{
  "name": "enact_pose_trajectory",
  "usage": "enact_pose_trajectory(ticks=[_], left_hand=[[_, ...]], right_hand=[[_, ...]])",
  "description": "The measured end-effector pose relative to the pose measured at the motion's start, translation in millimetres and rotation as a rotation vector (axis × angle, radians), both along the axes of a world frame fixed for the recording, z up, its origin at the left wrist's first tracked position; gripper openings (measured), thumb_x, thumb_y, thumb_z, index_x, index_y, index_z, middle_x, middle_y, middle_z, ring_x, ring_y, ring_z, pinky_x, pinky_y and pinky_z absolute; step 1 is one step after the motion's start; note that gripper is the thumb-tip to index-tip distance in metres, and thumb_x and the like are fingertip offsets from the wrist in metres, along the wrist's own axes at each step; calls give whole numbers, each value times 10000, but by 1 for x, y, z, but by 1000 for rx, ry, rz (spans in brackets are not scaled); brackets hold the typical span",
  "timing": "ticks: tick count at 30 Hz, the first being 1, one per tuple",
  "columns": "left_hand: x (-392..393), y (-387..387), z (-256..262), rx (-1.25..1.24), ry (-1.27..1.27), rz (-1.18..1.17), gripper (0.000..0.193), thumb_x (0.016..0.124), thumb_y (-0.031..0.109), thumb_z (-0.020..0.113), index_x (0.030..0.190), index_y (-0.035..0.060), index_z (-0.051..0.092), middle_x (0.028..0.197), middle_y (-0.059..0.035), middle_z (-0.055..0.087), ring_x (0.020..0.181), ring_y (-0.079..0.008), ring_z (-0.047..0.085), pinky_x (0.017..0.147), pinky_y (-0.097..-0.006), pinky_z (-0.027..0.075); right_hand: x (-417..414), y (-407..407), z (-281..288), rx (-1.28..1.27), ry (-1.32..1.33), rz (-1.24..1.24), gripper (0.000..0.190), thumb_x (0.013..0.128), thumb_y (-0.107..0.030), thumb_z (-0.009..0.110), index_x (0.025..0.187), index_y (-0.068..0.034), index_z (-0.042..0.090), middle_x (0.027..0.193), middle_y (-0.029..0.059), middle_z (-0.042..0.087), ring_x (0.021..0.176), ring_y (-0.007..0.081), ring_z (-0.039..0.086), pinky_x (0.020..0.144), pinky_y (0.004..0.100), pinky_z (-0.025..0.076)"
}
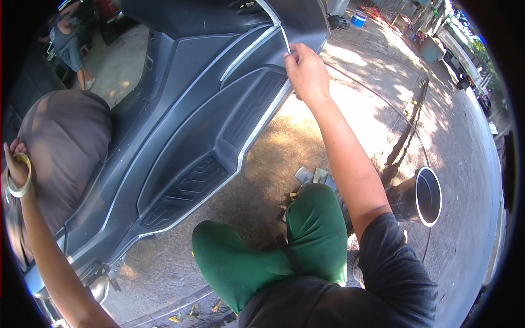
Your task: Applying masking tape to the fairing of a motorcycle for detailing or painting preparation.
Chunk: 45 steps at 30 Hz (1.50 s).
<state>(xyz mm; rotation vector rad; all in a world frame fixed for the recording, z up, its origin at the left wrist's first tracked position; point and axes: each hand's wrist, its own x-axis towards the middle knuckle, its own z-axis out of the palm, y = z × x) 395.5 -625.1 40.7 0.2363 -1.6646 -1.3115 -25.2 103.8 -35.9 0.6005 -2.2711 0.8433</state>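
Note:
A matte dark motor scooter's body (192, 102) stretches diagonally before me, with pale tape (262, 123) along the lower edge of its footboard. My right hand (307, 74) is at the front panel, thumb and finger pinching the end of a narrow white tape strip (285, 37). That strip runs up to a taped panel seam (250, 53). At far left, my left hand (15, 164) is beside the covered seat (65, 151), fingers apart. A roll of tape (25, 182) encircles it near the wrist like a bracelet. Whether the left fingers touch the seat cover is hard to tell.
A black bucket (418, 197) lies tipped at right. Small grey pads or scraps (313, 175) are near my green-clad knee (318, 213). A thin hose or cable (381, 100) crosses the concrete. Another person (67, 41) stands beyond the scooter at upper left. A blue-and-white can (359, 19) stands farther off.

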Motion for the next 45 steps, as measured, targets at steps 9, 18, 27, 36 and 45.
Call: enact_pose_trajectory(ticks=[9, 18, 27, 36, 45], left_hand=[[-6, 0, -8, -23, 14, 97, 388, 1026, 222, 569, 1310, -43, 585, 1170, -156, 678, 944, -156, 638, 841, -255, 513], [0, -16, -5, -25, -4, 73, 378, 1036, 222, 548, 1303, -41, 591, 1198, -165, 675, 961, -164, 650, 868, -273, 522], [-2, -10, -9, -34, 0, 82, 375, 1036, 210, 554, 1314, -39, 585, 1214, -159, 675, 963, -163, 653, 870, -272, 526], [3, -17, -3, -46, 2, 39, 397, 1026, 232, 569, 1316, -40, 580, 1196, -162, 684, 932, -162, 659, 842, -260, 525], [-2, -14, -6, -4, -14, 103, 390, 1029, 222, 553, 1322, -33, 579, 1210, -164, 674, 944, -161, 651, 848, -266, 519]], right_hand=[[-3, 2, -2, 11, -5, -25, 323, 949, -283, 599, 1193, -84, 673, 953, 102, 727, 889, 302, 693, 815, 420, 530], [-3, 3, 2, 25, 13, -26, 318, 944, -280, 598, 1176, -78, 678, 974, 115, 728, 919, 316, 689, 825, 427, 529], [-7, 5, -1, 30, 29, -4, 327, 956, -281, 591, 1186, -66, 679, 1057, 161, 718, 966, 352, 681, 854, 443, 521], [-5, 3, 1, 72, 7, -21, 325, 960, -287, 583, 1173, -67, 694, 1117, 178, 710, 1014, 377, 670, 890, 458, 513], [7, 4, 0, 76, -31, -17, 275, 924, -250, 622, 1113, -69, 708, 1051, 157, 724, 963, 368, 686, 866, 464, 534]])
